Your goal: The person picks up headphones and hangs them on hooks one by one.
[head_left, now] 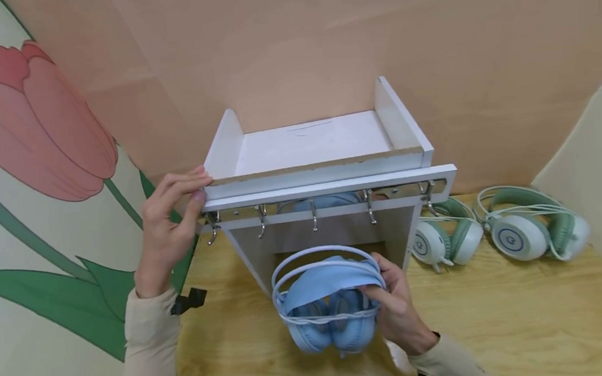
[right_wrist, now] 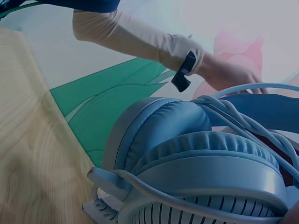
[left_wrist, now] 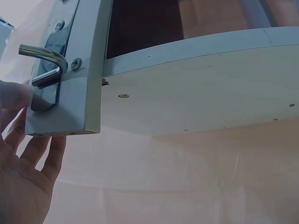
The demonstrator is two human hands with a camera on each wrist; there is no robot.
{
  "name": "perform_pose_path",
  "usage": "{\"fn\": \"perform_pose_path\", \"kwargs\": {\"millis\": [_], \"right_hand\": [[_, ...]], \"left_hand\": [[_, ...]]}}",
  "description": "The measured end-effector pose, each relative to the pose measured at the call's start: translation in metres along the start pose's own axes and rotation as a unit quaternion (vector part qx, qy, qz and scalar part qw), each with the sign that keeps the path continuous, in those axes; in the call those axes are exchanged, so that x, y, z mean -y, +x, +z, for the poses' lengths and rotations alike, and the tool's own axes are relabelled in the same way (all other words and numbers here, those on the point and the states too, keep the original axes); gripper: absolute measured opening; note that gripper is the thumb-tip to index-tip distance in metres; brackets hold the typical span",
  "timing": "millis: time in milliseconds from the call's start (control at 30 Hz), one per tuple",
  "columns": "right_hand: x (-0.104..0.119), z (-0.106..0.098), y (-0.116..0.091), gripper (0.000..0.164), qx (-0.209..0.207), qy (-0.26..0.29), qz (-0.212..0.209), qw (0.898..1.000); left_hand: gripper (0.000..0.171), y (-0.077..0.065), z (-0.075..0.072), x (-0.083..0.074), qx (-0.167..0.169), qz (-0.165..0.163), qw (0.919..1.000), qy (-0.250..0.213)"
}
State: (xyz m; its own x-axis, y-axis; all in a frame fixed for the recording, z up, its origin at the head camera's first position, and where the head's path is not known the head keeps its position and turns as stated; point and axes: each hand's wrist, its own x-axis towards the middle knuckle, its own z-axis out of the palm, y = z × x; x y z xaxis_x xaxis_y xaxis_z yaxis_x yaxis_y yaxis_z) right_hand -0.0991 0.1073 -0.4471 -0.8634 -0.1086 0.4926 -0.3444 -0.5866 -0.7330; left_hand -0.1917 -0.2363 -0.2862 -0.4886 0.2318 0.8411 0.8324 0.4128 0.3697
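My right hand (head_left: pixel 397 305) grips a pair of light blue headphones (head_left: pixel 330 323) at the right side of the headband. The headphones hang in front of the white shelf unit's lower opening, with a cable wound across them. In the right wrist view, their padded ear cups and the small microphone boom (right_wrist: pixel 110 183) show up close. At the upper left, my left hand (head_left: pixel 167 223) holds the left end of the white hook rail (head_left: pixel 301 193), its thumb at the front. Several metal hooks (head_left: pixel 314 215) line the rail.
Two pairs of white and green headphones (head_left: pixel 447 239) lie on the wooden table (head_left: pixel 506 319), right of the white shelf unit (head_left: pixel 402 113). Something blue (head_left: pixel 324 201) shows behind the rail. Painted walls with a tulip (head_left: pixel 54 126) close in the left side.
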Motion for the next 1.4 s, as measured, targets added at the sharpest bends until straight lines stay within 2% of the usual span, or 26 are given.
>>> {"fn": "perform_pose_path", "kwargs": {"millis": [100, 200, 500, 767, 1000, 1400], "right_hand": [[0.001, 0.002, 0.001, 0.033, 0.002, -0.004, 0.006, 1.000], [0.000, 0.004, 0.001, 0.037, 0.006, -0.005, 0.004, 1.000], [0.000, 0.009, 0.004, 0.033, 0.052, 0.019, -0.030, 0.998], [0.000, 0.015, 0.008, 0.033, 0.090, 0.037, -0.034, 0.995], [0.004, 0.023, 0.010, 0.039, 0.090, 0.040, -0.030, 0.995], [0.002, 0.034, 0.018, 0.038, 0.091, 0.027, -0.006, 0.995]], "left_hand": [[0.029, 0.000, 0.001, 0.000, -0.002, -0.001, 1.0000, 0.001], [0.029, 0.000, 0.002, 0.000, -0.002, -0.001, 1.0000, 0.002], [0.028, 0.000, 0.002, 0.000, 0.000, 0.004, 1.0000, 0.003], [0.028, 0.000, 0.002, 0.000, 0.000, 0.006, 1.0000, 0.001], [0.028, 0.000, 0.002, 0.000, 0.005, 0.006, 1.0000, 0.000], [0.029, 0.004, -0.003, -0.003, 0.021, 0.013, 0.9996, 0.012]]}}
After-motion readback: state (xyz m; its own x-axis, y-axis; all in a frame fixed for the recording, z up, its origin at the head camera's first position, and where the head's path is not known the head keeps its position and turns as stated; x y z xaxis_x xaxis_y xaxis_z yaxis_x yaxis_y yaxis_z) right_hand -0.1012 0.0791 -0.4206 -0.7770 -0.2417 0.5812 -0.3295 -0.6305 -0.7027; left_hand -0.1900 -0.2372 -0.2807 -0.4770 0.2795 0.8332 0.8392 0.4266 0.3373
